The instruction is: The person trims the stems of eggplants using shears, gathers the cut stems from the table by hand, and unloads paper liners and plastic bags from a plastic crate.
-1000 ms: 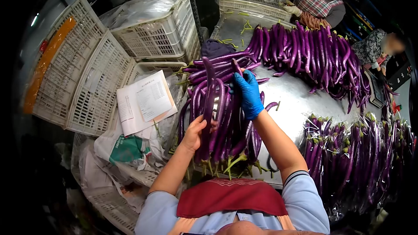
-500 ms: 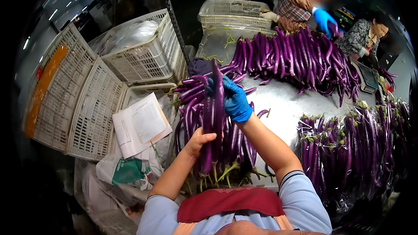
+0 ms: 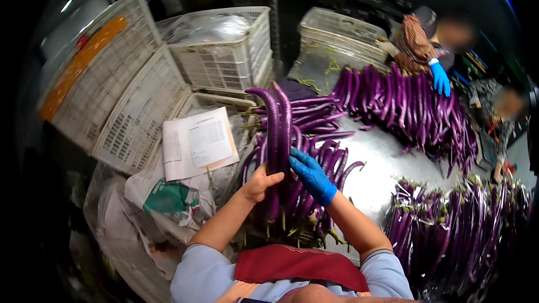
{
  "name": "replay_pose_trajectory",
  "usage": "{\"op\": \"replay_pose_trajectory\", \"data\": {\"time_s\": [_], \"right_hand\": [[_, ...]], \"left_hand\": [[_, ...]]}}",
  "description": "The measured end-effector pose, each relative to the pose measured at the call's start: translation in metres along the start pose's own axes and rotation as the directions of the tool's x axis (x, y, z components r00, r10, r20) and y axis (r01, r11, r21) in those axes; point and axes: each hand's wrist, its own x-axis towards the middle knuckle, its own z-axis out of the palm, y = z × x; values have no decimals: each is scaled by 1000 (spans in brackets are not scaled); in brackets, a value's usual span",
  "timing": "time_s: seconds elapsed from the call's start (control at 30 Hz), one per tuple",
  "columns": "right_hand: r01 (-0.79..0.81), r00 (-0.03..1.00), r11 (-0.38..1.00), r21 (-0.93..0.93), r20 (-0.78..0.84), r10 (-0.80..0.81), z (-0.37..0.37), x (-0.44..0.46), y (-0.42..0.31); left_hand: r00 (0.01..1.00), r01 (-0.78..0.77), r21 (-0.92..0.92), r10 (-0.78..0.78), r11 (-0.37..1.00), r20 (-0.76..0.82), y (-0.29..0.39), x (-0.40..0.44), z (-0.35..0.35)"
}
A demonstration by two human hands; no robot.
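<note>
Two long purple eggplants [image 3: 273, 129] stand nearly upright above the pile, stem ends down toward me. My bare left hand [image 3: 260, 184] is closed around their lower part, thumb across the front. In a blue glove, my right hand [image 3: 313, 178] is at their right side, fingers stretched out and fingertips at the eggplants; whether they press on them is hard to tell. Beneath both hands lies a pile of loose eggplants [image 3: 331, 163], many with green stems pointing toward me. More loose eggplants [image 3: 306, 113] lie crosswise just behind.
A long row of eggplants [image 3: 393, 98] covers the back of the metal table [image 3: 368, 157]. Bagged eggplants [image 3: 455, 224] stand at right. White crates [image 3: 219, 59] and papers [image 3: 199, 143] are at left. Another crate [image 3: 342, 31] is behind. A co-worker's blue-gloved hand [image 3: 440, 78] hovers over the row.
My right hand has moved down from the eggplants' upper part to their lower right side, its fingers straightening. My left hand keeps its hold. The view has shifted, and the co-worker's gloved hand has lowered.
</note>
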Motion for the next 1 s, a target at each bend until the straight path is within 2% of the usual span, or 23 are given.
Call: {"op": "replay_pose_trajectory", "data": {"time_s": [0.03,0.07,0.13,0.2,0.23,0.27,0.33,0.37,0.4,0.5,0.6,0.7,0.8,0.9,0.93,1.0], "right_hand": [[7,1000,999,-50,11,-7,7,-3,-1],[43,999,998,-48,26,-41,12,-4,-2],[-69,990,997,40,123,63,13,-5,-1],[-63,993,989,-132,92,75,5,-7,17],[-105,985,965,-241,109,134,4,-10,23],[-142,980,975,-171,117,163,-1,-16,31],[-177,983,941,-288,-12,181,-20,-22,55],[-195,979,964,-183,24,203,-18,-25,49],[-231,972,951,-204,-17,232,-21,-26,48],[-256,963,965,-56,-98,250,-23,-23,50],[-239,965,969,-61,-127,230,-29,-18,56],[-214,966,975,-50,-159,204,-41,-11,69],[-207,962,977,-49,-190,195,-37,-6,74],[-223,964,963,-154,-181,194,-4,-6,62],[-238,962,951,-200,-182,202,14,-5,53],[-170,985,956,-238,-10,172,45,4,47]], "left_hand": [[996,-60,-49,56,997,-74,8,-4,7],[988,-143,31,145,989,-60,21,-6,14],[988,-147,-126,153,981,37,29,-15,-1],[973,-223,-193,208,955,-98,41,-32,-3],[954,-290,-218,262,932,-148,53,-45,-3],[925,-361,-227,316,905,-213,61,-56,0],[843,-455,-169,361,874,-400,77,-85,5],[811,-480,-156,369,863,-454,83,-102,3],[782,-497,-147,368,855,-504,88,-121,0],[556,-543,-11,349,840,-754,97,-183,-16],[326,-578,131,375,805,-868,110,-248,-46],[154,-648,195,377,737,-913,152,-305,-66],[79,-675,327,506,661,-859,182,-344,-89],[23,-697,348,505,626,-863,176,-336,-98],[126,-710,247,465,659,-877,166,-334,-103],[155,-689,229,448,688,-880,153,-307,-95]]}}
